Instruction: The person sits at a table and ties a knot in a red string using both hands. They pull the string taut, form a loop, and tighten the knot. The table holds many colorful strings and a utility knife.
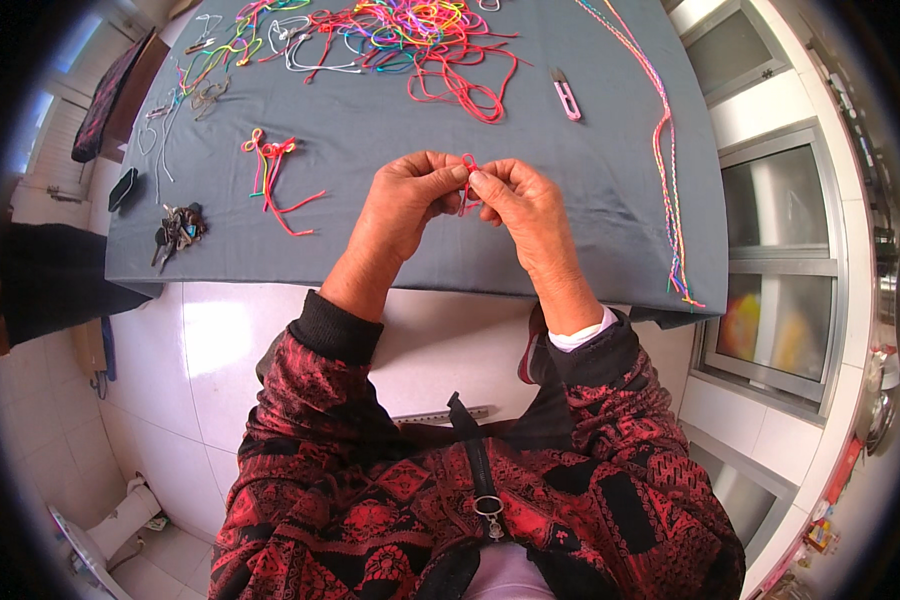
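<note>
Between my two hands, above the near part of a cloth-covered table, is a small looped piece of red cord (469, 161). My left hand (425, 184) pinches it between thumb and fingers, and my right hand (511, 191) grips it from the other side, thumb tips almost touching. Short strands hang below the fingertips; the fingers hide much of the cord. To the left lies a knotted bundle of red and yellow cords (270, 154). Pink-handled thread snips (566, 97) rest beyond my right hand.
A tangle of colourful cords (427, 30) covers the table's far middle. Long braided cords (664, 135) run down the right side. Keys (176, 229) lie near the left front corner of the grey tablecloth (382, 97). Metal-framed cabinet doors (776, 202) stand to the right.
</note>
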Motion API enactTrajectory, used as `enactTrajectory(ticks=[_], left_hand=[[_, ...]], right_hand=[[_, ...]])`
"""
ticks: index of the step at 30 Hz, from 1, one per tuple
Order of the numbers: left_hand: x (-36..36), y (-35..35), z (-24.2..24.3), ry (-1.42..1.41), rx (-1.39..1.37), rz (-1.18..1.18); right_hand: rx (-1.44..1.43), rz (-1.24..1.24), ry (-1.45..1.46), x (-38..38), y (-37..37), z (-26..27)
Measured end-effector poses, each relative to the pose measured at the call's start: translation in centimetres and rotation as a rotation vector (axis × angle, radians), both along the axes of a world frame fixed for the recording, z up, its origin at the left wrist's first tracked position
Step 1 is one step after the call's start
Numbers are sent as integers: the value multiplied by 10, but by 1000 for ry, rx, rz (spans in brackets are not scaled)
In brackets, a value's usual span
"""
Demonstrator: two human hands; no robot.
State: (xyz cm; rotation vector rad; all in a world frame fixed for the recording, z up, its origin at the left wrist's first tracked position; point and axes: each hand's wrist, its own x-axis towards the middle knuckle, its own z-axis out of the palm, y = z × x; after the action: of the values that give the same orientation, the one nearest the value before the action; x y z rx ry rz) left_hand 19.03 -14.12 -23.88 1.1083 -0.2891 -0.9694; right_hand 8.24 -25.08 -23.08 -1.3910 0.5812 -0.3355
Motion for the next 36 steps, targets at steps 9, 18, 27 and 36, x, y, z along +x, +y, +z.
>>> enactTrajectory(ticks=[9, 18, 27, 36], left_hand=[[0, -1, -3, 137, -126, -27], [1, 2, -1, 11, 18, -6], [0, 1, -5, 112, 8, -34], [1, 3, -4, 133, -39, -42]], right_hand=[[321, -31, -120, 1, -6, -11], [241, -8, -89, 1, -7, -9], [277, 14, -125, 2, -5, -11], [321, 67, -116, 2, -5, -12]])
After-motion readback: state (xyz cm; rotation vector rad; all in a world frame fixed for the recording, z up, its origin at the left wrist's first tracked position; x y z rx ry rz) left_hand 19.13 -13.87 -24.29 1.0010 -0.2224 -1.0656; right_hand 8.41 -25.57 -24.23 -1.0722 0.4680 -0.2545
